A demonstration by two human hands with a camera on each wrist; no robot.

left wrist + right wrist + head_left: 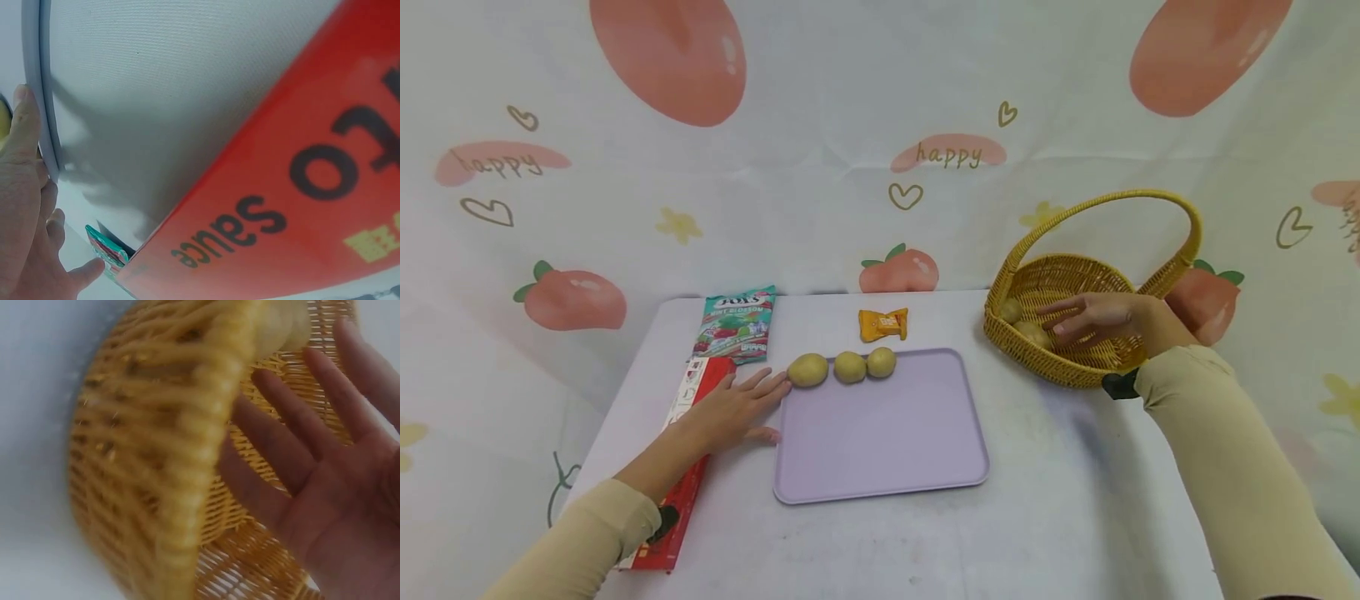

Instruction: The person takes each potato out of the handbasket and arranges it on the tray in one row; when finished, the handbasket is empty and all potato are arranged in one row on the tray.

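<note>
My left hand rests at the left edge of a lilac tray, fingers spread, fingertips right beside the nearest potato. Two more potatoes, one in the middle and one at the right, line up along the tray's back edge. My right hand reaches into a yellow wicker basket with its fingers extended and nothing in its grasp. Inside the basket, potatoes lie at the left, close to those fingertips. In the right wrist view the open palm shows behind the blurred basket rim.
Under my left forearm lies a long red packet with "sauce" lettering. Behind it is a green candy bag. A small orange packet sits behind the tray. The basket's tall handle arches over my right hand. A printed cloth hangs behind.
</note>
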